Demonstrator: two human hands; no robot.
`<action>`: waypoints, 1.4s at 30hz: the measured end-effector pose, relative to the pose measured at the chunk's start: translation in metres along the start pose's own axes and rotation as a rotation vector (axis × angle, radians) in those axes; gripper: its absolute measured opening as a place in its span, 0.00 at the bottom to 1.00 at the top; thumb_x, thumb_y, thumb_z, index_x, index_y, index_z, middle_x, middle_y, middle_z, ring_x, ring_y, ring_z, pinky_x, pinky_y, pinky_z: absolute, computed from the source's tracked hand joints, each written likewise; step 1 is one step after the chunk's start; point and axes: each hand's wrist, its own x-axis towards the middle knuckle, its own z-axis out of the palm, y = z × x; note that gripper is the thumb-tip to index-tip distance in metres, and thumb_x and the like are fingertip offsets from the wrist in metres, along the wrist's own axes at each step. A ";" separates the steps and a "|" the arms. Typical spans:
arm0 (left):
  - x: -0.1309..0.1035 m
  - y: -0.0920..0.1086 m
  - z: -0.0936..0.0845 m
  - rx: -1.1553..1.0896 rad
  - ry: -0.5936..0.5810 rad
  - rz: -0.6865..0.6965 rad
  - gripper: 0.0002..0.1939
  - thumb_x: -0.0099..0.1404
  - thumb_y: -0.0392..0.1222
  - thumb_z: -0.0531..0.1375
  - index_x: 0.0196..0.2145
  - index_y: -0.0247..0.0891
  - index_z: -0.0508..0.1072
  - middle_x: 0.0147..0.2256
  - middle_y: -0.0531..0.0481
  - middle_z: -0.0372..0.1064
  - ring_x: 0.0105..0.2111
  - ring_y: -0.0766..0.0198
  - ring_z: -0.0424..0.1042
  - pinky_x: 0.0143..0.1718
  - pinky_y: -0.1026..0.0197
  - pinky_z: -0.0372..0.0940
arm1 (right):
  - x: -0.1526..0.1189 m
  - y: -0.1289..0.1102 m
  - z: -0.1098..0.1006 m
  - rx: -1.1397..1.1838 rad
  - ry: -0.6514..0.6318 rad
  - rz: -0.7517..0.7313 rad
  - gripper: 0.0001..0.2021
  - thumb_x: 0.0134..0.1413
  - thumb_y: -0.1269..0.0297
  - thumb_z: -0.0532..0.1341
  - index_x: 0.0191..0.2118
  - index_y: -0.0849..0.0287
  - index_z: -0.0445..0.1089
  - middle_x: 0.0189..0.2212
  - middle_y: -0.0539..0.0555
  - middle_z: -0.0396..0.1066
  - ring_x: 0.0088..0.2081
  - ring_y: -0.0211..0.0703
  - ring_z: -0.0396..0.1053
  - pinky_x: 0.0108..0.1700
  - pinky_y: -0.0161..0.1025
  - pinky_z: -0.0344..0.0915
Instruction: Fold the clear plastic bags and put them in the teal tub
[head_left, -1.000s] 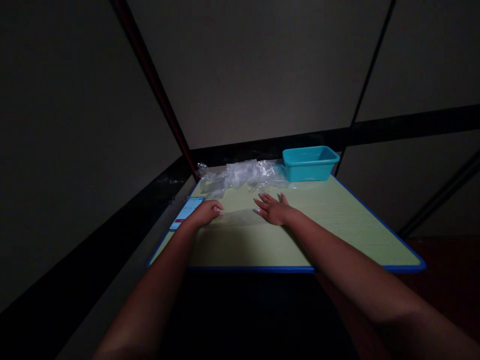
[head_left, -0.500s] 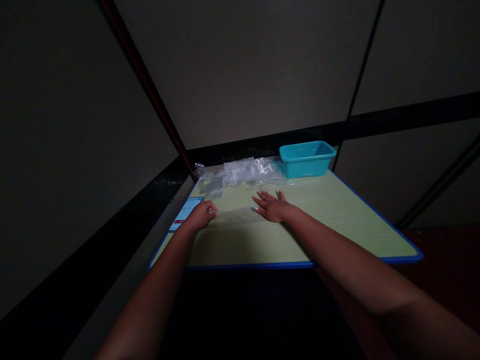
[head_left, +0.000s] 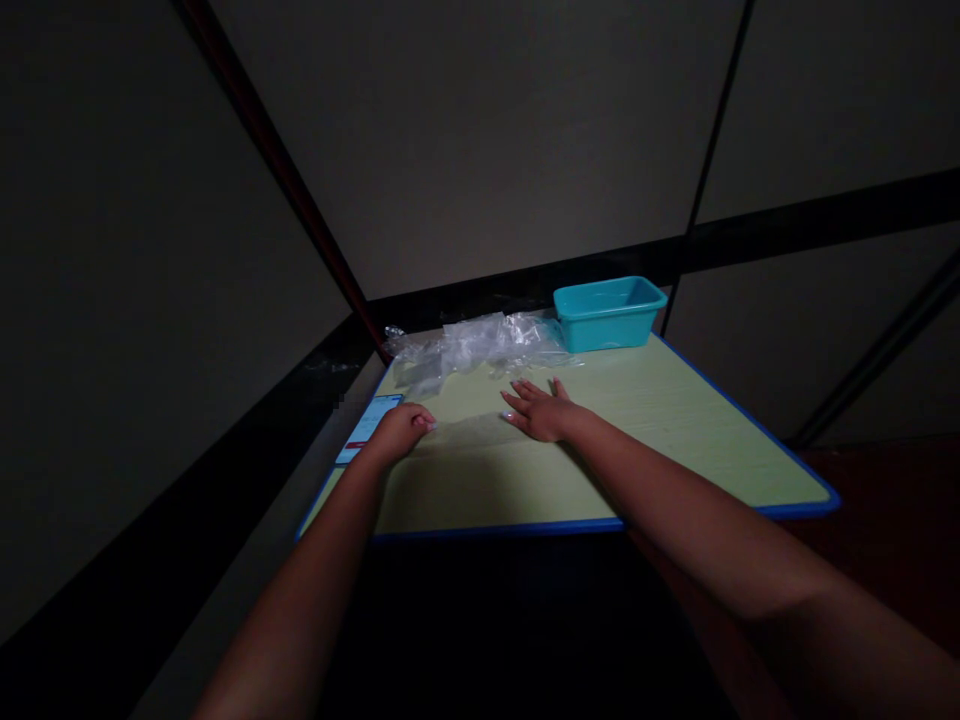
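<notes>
A clear plastic bag (head_left: 471, 431) lies flat on the pale table (head_left: 660, 430), hard to make out against the surface. My left hand (head_left: 405, 430) is closed, thumb and fingers pinching the bag's left end. At the other end, my right hand (head_left: 538, 410) rests palm down with its fingers spread, touching the right side of the bag. Just left of my left hand is a phone (head_left: 367, 428) with a lit screen, partly covered by that hand.
Several crumpled clear plastic bags (head_left: 480, 345) are heaped along the table's far side. Beside them, at the far right, stands a turquoise plastic basin (head_left: 609, 330). A blue edge (head_left: 495, 529) runs round the table, and walls rise behind and at the left.
The whole view has shifted slightly. Both hands keep nearly the same places on the plastic bag, and nothing else has visibly moved.
</notes>
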 end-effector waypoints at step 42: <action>-0.019 0.001 -0.003 0.195 0.112 0.167 0.09 0.58 0.37 0.54 0.29 0.37 0.74 0.31 0.47 0.72 0.36 0.58 0.68 0.40 0.58 0.61 | 0.001 0.000 0.001 -0.004 -0.005 0.002 0.31 0.62 0.47 0.36 0.67 0.54 0.39 0.67 0.55 0.31 0.66 0.50 0.29 0.59 0.67 0.26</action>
